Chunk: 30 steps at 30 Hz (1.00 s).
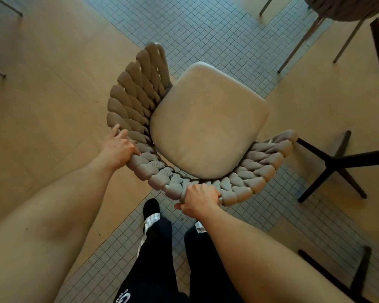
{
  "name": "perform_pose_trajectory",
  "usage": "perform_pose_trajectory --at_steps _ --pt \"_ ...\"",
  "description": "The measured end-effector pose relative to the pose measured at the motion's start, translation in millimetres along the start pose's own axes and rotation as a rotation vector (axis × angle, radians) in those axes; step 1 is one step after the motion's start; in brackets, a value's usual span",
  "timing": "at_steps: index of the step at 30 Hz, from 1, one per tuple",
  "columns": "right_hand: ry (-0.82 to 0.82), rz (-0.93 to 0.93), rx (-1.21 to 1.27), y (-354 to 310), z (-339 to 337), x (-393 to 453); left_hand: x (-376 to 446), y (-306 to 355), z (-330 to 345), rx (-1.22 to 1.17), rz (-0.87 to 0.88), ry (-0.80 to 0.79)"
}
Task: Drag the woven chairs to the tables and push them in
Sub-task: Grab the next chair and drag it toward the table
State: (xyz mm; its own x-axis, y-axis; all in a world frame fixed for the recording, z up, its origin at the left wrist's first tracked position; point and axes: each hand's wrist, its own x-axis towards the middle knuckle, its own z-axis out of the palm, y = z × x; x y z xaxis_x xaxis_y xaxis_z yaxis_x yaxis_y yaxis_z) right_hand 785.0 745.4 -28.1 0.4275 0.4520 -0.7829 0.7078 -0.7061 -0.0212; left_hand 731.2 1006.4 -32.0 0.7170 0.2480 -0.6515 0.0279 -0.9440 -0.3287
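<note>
arms (53, 215): bare, no sleeves | trousers (155, 259): black, white print | socks (151, 206): black

The woven chair (140, 110) is a dull taupe, its thick cords plaited in a fat braid pattern round the back and arms, and its seat cushion (208, 121) is a plain, paler beige. Beneath it the floor alternates warm tan wood planks (53, 88) with bands of small grey-white square tiles (206, 29) set in a fine grid. The table base (333, 162) at the right is dark brown, nearly black, and the person's trousers (155, 259) are black with a white check at the cuff.
</note>
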Motion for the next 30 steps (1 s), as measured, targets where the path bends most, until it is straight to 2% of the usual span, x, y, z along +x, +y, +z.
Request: perform_pose_trajectory --at_steps 9,12,17,21,27,30 --pt "0.016 -0.023 0.060 -13 6 9 5 -8 1 0.028 -0.072 -0.046" --pt "0.024 -0.103 0.042 -1 7 9 1 -6 -2 0.026 -0.068 -0.065" --pt "-0.036 -0.305 -0.120 51 13 10 -10 14 -3 -0.003 -0.042 -0.089" --pt "-0.051 -0.368 -0.265 105 11 10 -19 56 -7 -0.080 0.029 -0.125" --pt "-0.043 -0.366 -0.494 178 -6 15 -31 151 -24 -0.256 0.209 -0.105" --pt "-0.016 -0.314 -0.567 211 -24 22 -34 196 -42 -0.385 0.226 -0.102"
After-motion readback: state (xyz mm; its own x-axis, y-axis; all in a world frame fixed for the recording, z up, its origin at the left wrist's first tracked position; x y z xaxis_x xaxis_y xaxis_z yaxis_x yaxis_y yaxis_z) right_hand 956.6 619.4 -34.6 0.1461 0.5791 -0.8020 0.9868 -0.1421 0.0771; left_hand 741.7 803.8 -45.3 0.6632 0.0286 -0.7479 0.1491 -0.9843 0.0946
